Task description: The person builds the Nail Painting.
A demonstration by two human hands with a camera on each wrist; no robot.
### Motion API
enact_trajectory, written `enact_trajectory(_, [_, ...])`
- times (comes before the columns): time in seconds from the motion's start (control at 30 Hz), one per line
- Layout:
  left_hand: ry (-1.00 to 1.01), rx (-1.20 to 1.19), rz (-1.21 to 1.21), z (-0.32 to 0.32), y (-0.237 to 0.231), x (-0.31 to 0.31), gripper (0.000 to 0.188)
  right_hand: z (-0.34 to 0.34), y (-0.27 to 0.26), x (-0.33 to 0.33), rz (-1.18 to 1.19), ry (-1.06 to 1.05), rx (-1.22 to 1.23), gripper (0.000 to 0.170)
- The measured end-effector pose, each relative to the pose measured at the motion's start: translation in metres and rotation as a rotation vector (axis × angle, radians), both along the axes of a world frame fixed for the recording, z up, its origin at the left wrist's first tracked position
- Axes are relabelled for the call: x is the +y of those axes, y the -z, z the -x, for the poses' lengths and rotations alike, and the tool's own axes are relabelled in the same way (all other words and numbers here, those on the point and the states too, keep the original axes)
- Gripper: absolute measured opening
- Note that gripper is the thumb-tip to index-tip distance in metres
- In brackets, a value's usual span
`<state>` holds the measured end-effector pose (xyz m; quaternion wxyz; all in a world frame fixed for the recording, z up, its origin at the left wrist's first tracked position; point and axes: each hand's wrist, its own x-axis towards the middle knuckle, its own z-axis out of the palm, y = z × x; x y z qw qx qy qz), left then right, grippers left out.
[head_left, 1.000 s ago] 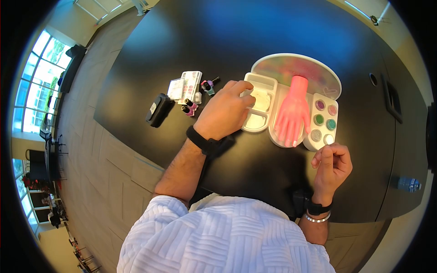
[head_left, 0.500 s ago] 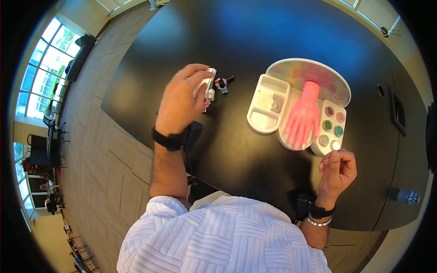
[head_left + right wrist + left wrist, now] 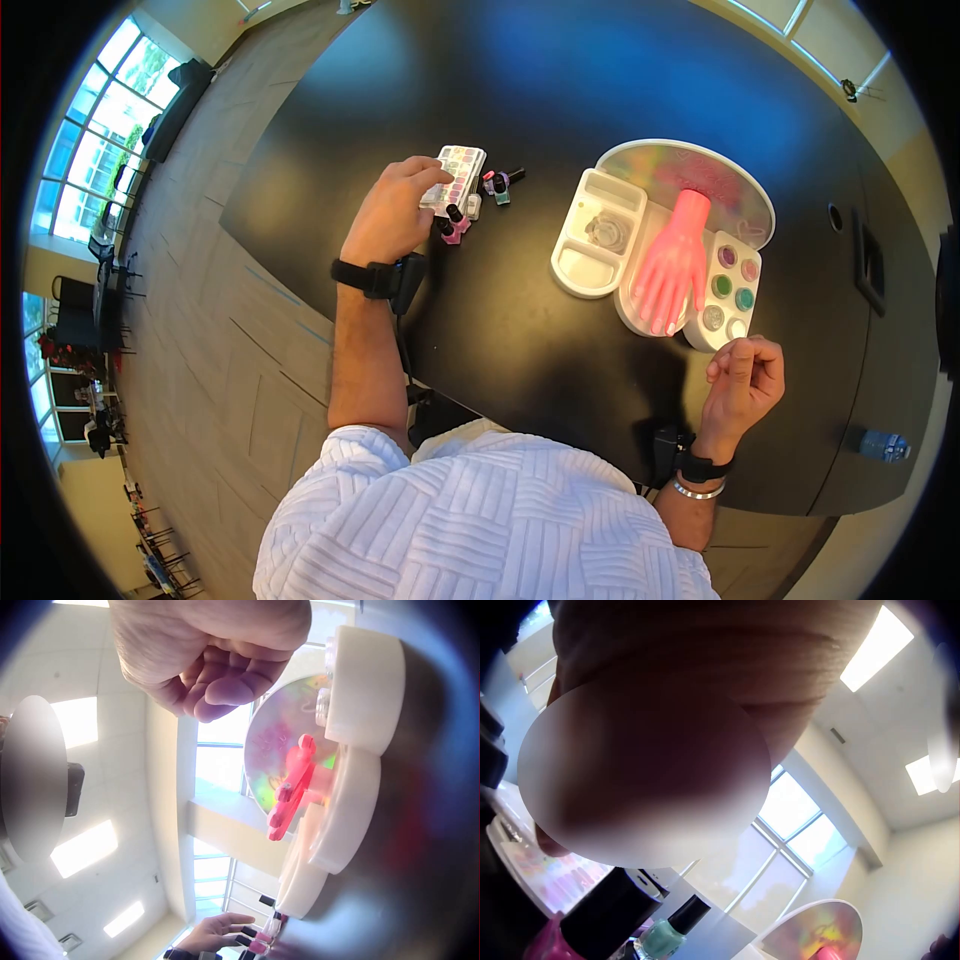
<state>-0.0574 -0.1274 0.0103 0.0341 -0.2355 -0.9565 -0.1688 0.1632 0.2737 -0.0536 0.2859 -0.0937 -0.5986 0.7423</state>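
My left hand [image 3: 392, 212] reaches over the near left side of a flat clear case [image 3: 464, 170] of small pieces, its fingertips at the case's edge. Its fingers are extended in the right wrist view, where the left hand [image 3: 214, 934] is small. Bottles of pink polish [image 3: 455, 228] stand just beside it. My right hand [image 3: 745, 385] is raised near the white tray of coloured pots [image 3: 737, 260], fingers curled and thumb against them. In the right wrist view the right hand [image 3: 214, 652] shows nothing held. A blurred patch covers much of the left wrist view.
A pink model hand [image 3: 672, 265] lies on a white base before an oval iridescent mirror [image 3: 738, 190]. Left of it is a white two-compartment tray [image 3: 600, 178] with a clear round item inside. A teal polish bottle [image 3: 502, 193] lies right of the case. A water bottle [image 3: 884, 446] is far right.
My left hand has moved left from the white compartment tray to the clear case and lowered beside it. My right hand has kept its curled pose. The view has shifted slightly.
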Motion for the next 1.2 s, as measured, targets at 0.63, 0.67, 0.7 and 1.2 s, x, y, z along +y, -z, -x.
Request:
enact_trajectory(0.63, [0.025, 0.175, -0.042, 0.021, 0.009, -0.006, 0.016, 0.027, -0.099, -0.022, -0.544, -0.14, 0.359, 0.019])
enact_trajectory(0.67, [0.023, 0.179, -0.044, 0.026, 0.005, -0.005, 0.016, 0.032, -0.103, -0.025, -0.539, -0.143, 0.381, 0.02])
enact_trajectory(0.7, [0.048, 0.153, -0.033, 0.032, 0.002, -0.004, 0.017, 0.037, -0.108, -0.029, -0.541, -0.145, 0.386, 0.02])
enact_trajectory(1.2, [-0.081, -0.13, 0.344, 0.071, 0.008, 0.013, 0.062, 0.058, -0.136, -0.032, -0.7, -0.237, 0.557, 0.027])
